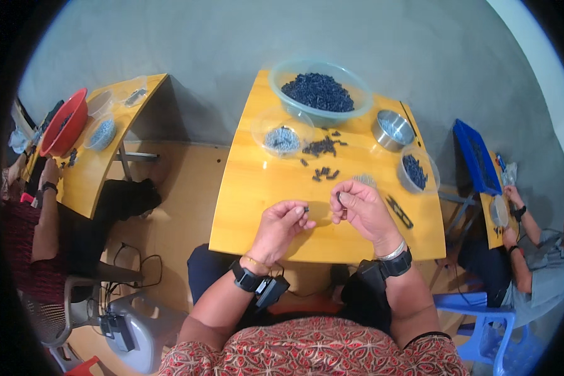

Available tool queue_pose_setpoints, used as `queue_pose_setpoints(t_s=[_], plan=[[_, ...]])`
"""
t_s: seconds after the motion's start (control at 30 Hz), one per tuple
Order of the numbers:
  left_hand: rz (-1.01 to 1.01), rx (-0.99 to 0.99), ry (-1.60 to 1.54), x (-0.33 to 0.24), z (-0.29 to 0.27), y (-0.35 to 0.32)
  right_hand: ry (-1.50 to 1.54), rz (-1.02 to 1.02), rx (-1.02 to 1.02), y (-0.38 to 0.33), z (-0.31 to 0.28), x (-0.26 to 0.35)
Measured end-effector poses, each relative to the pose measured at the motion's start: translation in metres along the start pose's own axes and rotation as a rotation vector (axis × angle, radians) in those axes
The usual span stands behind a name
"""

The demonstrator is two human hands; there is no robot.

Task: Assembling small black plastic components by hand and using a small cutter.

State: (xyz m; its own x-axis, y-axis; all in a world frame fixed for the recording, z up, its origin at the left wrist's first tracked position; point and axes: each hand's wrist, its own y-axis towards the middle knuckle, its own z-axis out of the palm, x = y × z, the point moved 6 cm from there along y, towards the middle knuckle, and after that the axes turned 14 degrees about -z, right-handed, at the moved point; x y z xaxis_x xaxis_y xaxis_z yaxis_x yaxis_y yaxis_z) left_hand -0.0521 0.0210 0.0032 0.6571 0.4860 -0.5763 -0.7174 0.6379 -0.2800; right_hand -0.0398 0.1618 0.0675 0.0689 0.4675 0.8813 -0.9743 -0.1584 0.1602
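Over the front part of the yellow table [250, 207], both my hands are raised with the fingertips pinched. My left hand [277, 229] is closed on a small black piece [306, 208], of which only the end shows. A small dark piece [339, 197] also shows between the thumb and forefinger of my right hand [361, 211]. The hands are apart, facing each other. Just beyond them lie several short black pieces [324, 173], with a larger loose pile [320, 147] of them farther back. Small pale pins [364, 180] lie behind my right hand.
A large pale green basin [323, 118] of dark pieces stands at the back. Around it are a clear bowl [261, 133] of grey pins, a steel bowl [393, 141] and a clear tub [413, 187]. Black snips [400, 213] lie at right. Other people sit at tables on both sides.
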Motion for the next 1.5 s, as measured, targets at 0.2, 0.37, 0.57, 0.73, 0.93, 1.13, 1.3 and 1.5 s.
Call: queue_pose_setpoints(t_s=[0.2, 0.37, 0.57, 0.73, 0.93, 1.13, 1.3, 1.5], plan=[[-0.021, 0.209, 0.037, 0.004, 0.055, -0.045, 0.062, -0.131, -0.018, -0.063, 0.045, 0.034], [-0.027, 0.261, 0.072, 0.005, 0.078, -0.079, 0.179, -0.219, 0.003, -0.094, 0.073, 0.042], [0.013, 0.281, 0.090, 0.010, 0.088, -0.102, 0.088, -0.240, -0.005, -0.107, 0.082, 0.042], [0.052, 0.262, 0.139, 0.010, 0.093, -0.111, 0.043, -0.271, 0.029, -0.109, 0.085, 0.043], [0.053, 0.245, 0.182, 0.010, 0.097, -0.115, -0.022, -0.273, 0.032, -0.110, 0.086, 0.044], [0.041, 0.255, 0.158, 0.012, 0.097, -0.114, 0.017, -0.276, 0.019, -0.110, 0.084, 0.042], [0.042, 0.255, 0.153, 0.012, 0.096, -0.114, 0.005, -0.270, -0.007, -0.110, 0.083, 0.041], [0.061, 0.265, 0.162, 0.012, 0.095, -0.112, -0.028, -0.290, -0.015, -0.110, 0.081, 0.040]])
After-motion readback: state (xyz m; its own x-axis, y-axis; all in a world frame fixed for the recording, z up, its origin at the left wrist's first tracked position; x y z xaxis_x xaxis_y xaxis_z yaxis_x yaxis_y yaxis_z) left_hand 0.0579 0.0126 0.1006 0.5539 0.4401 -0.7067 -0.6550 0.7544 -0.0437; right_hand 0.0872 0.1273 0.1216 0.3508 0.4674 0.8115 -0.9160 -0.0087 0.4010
